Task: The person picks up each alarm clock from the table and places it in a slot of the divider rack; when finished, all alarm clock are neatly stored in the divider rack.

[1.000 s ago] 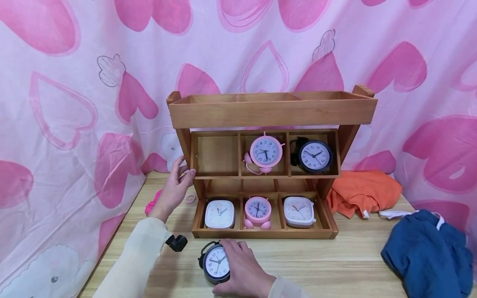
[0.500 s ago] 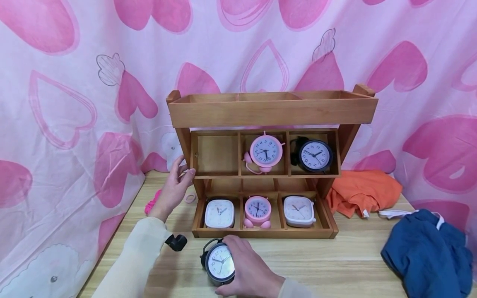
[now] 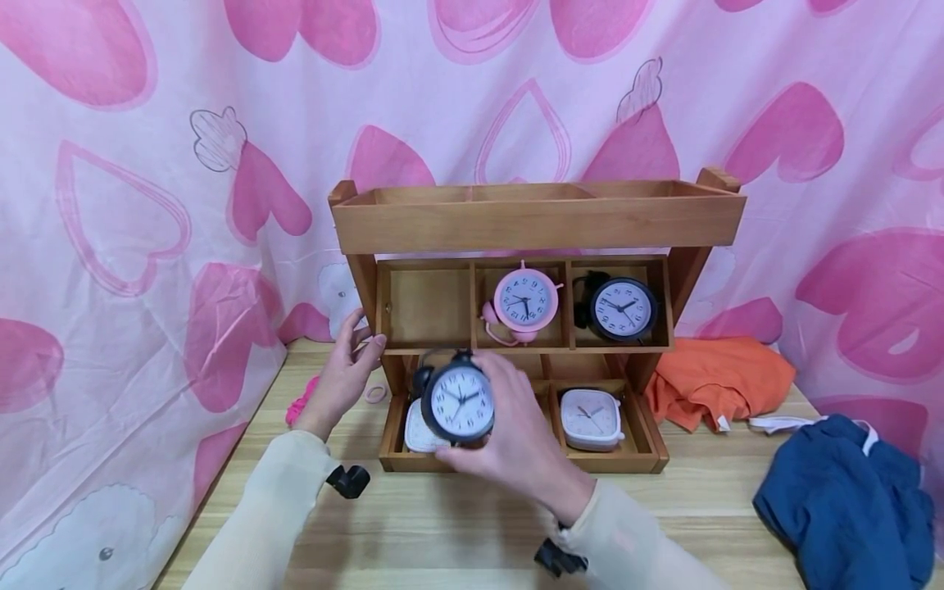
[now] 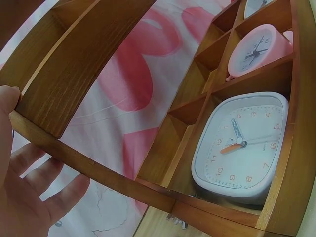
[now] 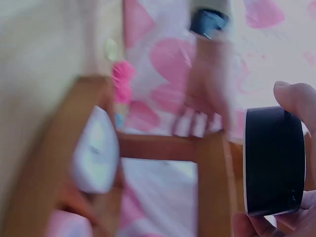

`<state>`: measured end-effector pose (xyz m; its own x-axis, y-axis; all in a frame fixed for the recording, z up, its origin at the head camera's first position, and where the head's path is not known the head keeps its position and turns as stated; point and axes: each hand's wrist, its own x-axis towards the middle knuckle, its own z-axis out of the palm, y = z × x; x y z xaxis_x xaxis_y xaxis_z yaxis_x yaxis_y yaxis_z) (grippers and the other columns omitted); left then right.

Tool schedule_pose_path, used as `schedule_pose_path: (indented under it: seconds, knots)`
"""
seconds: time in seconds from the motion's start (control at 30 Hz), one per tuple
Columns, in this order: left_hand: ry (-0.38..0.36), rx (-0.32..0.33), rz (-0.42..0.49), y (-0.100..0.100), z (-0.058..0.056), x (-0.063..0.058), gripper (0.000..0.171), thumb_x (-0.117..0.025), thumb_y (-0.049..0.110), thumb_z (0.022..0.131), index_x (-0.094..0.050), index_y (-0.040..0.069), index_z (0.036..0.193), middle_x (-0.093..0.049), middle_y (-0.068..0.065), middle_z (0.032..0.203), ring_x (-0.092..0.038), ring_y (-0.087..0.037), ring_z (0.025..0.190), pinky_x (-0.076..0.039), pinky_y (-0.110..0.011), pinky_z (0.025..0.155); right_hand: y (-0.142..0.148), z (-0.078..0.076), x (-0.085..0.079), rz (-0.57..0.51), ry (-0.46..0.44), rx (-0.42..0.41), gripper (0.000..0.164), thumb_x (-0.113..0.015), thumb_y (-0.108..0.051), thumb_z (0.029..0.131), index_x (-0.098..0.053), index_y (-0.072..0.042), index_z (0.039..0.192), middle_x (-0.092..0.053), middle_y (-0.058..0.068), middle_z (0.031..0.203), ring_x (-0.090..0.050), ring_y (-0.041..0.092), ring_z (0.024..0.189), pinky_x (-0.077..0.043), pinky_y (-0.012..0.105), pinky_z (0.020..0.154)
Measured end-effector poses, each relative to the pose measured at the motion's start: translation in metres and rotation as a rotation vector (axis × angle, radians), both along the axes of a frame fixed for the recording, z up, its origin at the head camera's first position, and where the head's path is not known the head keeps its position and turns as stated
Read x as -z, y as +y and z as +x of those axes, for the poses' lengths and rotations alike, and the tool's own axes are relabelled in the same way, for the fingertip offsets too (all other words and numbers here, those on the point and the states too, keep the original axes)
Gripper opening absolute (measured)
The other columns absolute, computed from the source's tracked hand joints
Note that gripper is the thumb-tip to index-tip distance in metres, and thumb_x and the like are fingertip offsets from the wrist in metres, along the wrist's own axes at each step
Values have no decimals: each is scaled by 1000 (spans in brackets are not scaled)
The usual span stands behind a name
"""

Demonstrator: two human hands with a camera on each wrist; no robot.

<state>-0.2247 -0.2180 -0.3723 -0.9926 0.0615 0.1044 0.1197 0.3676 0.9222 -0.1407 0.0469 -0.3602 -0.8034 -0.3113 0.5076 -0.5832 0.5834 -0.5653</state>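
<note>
My right hand grips a round black twin-bell alarm clock, raised in front of the lower tier with its white dial facing me. The right wrist view shows the clock's black side between thumb and fingers. My left hand holds the left side of a wooden shelf; its thumb lies on the middle tier and its fingers lie along the side board. That tier's left compartment is bare; a pink alarm clock and another black alarm clock occupy the others.
On the bottom tier sit a white square clock, a pink clock, and a second white clock at right. Orange cloth and blue cloth lie right of the shelf. A pink scrunchie lies at left.
My right hand has lifted the black alarm clock off the table, upward toward the shelf, and it now covers the lower pink clock. My left hand has stayed on the shelf.
</note>
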Motion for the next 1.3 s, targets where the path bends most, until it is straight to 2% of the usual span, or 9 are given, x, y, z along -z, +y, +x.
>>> schedule_pose_path:
  seconds: [0.17,0.3,0.43,0.6,0.8,0.97,1.13,1.3]
  knots:
    - [9,0,3,0,0,0,74,-49,47,101,-8,27,159,-29,-18,159,-40,-39,141,-43,-51,109,-6,-25,-35,40,70,29,108,-89,-51,63,-35,-11,147,-41,4,149,-42,21,131,-45,44,108]
    - [11,-1,-6,0,1,0,74,-49,48,100,-8,28,158,-29,-18,159,-40,-39,141,-44,-50,108,-18,-47,-52,106,82,69,109,-87,-55,65,-33,-9,149,-40,9,150,-42,24,133,-40,45,113]
    - [11,4,-1,-1,0,0,73,-49,48,101,-8,29,158,-29,-17,159,-40,-39,142,-44,-50,108,-32,-69,-59,193,124,99,112,-85,-58,65,-34,-6,149,-41,12,150,-44,27,134,-37,44,116]
    - [8,0,8,-1,0,0,72,-48,48,101,-9,29,158,-29,-16,160,-40,-39,142,-44,-50,108,-45,-88,-55,280,144,136,113,-85,-60,65,-33,-5,148,-40,14,151,-47,31,129,-41,48,110]
    - [5,-1,-2,0,0,0,73,-49,49,101,-9,30,158,-28,-16,160,-40,-39,141,-44,-51,108,-52,-97,-42,414,135,222,112,-82,-65,66,-33,-8,149,-38,12,153,-44,31,130,-43,48,102]
    - [19,10,5,1,-1,1,71,-49,46,101,-10,30,158,-30,-16,159,-42,-39,140,-45,-50,107,-54,-97,-39,478,92,243,112,-80,-63,69,-28,-10,152,-32,11,158,-37,31,136,-40,49,102]
    - [42,14,49,1,-2,2,67,-49,36,103,-12,24,158,-32,-20,157,-44,-42,138,-44,-54,107,-54,-96,-39,464,72,219,110,-79,-59,73,-24,-9,155,-28,10,160,-33,31,139,-39,50,100]
    - [45,11,61,1,-2,2,66,-48,32,104,-12,22,158,-32,-22,157,-44,-43,137,-44,-53,107,-48,-91,-37,420,103,180,102,-80,-53,77,-29,-10,154,-28,9,160,-34,30,142,-41,51,103]
